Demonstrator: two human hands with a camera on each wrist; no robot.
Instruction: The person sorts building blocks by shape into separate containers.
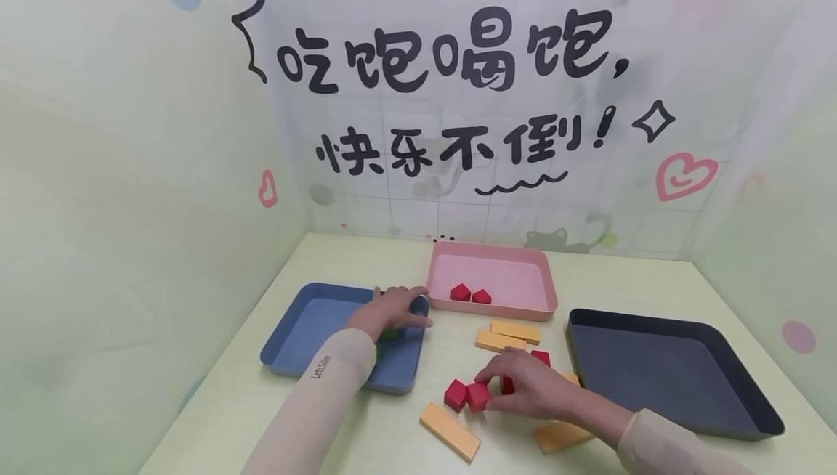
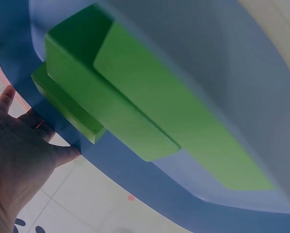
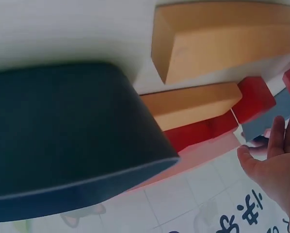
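My left hand (image 1: 392,309) is over the back right corner of the blue tray (image 1: 307,315), its fingers spread and nothing between them. Green rectangular blocks (image 2: 130,97) lie in that tray, mostly covered by the hand and sleeve in the head view. My right hand (image 1: 526,386) is low over the table, pinching a red cube (image 1: 478,397) between thumb and forefinger. Another red cube (image 1: 455,395) sits right beside it on the left. More red blocks (image 1: 540,357) lie partly hidden behind the right hand.
A yellow block (image 1: 450,431) lies at the front, another (image 1: 561,436) under the right forearm, and two (image 1: 515,332) farther back. At the back, a pink tray (image 1: 506,271) contains two red cubes (image 1: 461,292). The dark tray (image 1: 660,366) stands on the right.
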